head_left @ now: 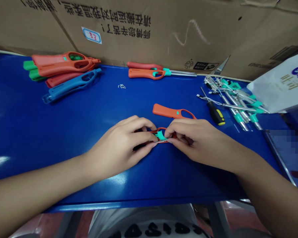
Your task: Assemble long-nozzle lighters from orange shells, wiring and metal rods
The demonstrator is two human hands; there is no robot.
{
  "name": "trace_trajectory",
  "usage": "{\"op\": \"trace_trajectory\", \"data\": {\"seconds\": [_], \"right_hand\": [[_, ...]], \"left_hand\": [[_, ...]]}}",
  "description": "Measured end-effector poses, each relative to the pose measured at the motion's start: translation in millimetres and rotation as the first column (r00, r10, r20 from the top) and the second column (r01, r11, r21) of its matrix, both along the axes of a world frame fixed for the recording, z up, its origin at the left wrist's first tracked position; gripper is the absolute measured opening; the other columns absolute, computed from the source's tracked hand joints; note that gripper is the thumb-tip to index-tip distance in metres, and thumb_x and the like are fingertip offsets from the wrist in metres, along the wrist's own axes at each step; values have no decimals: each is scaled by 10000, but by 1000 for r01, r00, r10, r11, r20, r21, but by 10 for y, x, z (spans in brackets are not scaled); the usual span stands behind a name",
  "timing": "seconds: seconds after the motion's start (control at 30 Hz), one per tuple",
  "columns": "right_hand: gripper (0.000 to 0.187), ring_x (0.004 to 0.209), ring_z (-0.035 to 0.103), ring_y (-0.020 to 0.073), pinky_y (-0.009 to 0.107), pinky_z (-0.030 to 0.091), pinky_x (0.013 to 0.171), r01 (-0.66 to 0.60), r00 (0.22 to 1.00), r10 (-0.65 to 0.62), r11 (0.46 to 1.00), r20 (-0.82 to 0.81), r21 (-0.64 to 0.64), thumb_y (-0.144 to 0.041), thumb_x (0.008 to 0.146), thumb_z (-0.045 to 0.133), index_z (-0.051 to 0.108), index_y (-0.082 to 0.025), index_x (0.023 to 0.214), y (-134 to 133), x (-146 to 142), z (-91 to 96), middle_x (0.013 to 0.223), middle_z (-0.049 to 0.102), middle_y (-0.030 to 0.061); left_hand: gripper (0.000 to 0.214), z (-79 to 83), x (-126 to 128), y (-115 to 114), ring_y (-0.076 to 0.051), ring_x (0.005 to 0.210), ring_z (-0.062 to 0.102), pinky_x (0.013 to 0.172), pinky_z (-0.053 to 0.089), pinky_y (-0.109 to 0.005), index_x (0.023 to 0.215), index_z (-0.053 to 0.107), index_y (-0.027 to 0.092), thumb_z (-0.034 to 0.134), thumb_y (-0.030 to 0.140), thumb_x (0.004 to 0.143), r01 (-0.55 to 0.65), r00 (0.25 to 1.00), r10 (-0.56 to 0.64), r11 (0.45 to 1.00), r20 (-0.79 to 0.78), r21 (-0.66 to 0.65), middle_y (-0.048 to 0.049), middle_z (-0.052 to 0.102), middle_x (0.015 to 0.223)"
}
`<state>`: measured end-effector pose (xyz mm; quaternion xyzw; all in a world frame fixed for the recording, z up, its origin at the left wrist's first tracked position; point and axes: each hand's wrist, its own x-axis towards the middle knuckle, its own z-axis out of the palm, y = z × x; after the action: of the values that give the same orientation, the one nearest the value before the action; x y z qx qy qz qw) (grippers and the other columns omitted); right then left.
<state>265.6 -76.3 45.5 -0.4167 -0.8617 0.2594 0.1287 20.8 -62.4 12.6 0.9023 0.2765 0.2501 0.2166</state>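
Note:
Low over the blue table, both my hands are closed on an orange lighter housing half (162, 129) with its open side up. My left hand (125, 140) pinches the left part of it, covering most of that end. With thumb and fingers my right hand (192, 137) grips the right part. Between my fingertips shows a teal trigger piece (161, 135) lying in the housing, with a thin white wire along the near edge. Just beyond my hands lies another orange housing half (167, 111), its loop end partly behind my right hand.
Housings in orange, red, green and blue (69, 86) are piled at back left. Two long-nosed lighters (145, 73) lie by the cardboard box (164, 29). Small white pieces (122, 86) sit mid-table. At right are a screwdriver (216, 113), wired metal tubes (240, 107) and a white bag (283, 82).

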Motion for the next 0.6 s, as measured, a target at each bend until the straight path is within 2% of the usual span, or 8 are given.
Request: {"op": "trace_trajectory", "data": {"seconds": [0.23, 0.37, 0.5, 0.6], "right_hand": [[84, 794, 548, 109, 239, 399, 690, -29, 999, 30, 999, 13, -30, -129, 948, 574, 610, -204, 960, -23, 5, 24, 925, 622, -20], [92, 796, 563, 104, 241, 411, 697, -42, 999, 42, 999, 34, -7, -143, 956, 577, 642, -201, 927, -44, 47, 53, 937, 614, -9], [142, 823, 592, 102, 247, 433, 748, -72, 997, 71, 997, 43, 11, -163, 980, 560, 689, -204, 935, -62, 58, 60, 968, 629, 0], [147, 826, 607, 104, 248, 444, 755, -72, 997, 71, 997, 43, 12, -162, 977, 566, 700, -209, 944, -64, 51, 53, 977, 644, 0]], "left_hand": [[131, 33, 5, -18, -175, 964, 630, 856, 502, -316, 970, 753, 188, 626, 165, 954, -28, 999, 30, 997, 28, -77, -58, 661, 1093], [130, 59, 8, -33, -147, 948, 648, 849, 510, -272, 920, 767, 195, 649, 141, 921, -58, 997, 67, 982, 43, -178, -40, 657, 1079], [142, 78, 20, -28, -104, 867, 660, 742, 510, -205, 873, 783, 208, 681, 110, 875, -82, 993, 103, 957, 58, -279, -15, 667, 1031], [160, 113, 19, 2, -82, 789, 656, 657, 491, -188, 859, 794, 216, 686, 97, 860, -76, 996, 88, 954, 27, -291, -6, 676, 1016]]}}
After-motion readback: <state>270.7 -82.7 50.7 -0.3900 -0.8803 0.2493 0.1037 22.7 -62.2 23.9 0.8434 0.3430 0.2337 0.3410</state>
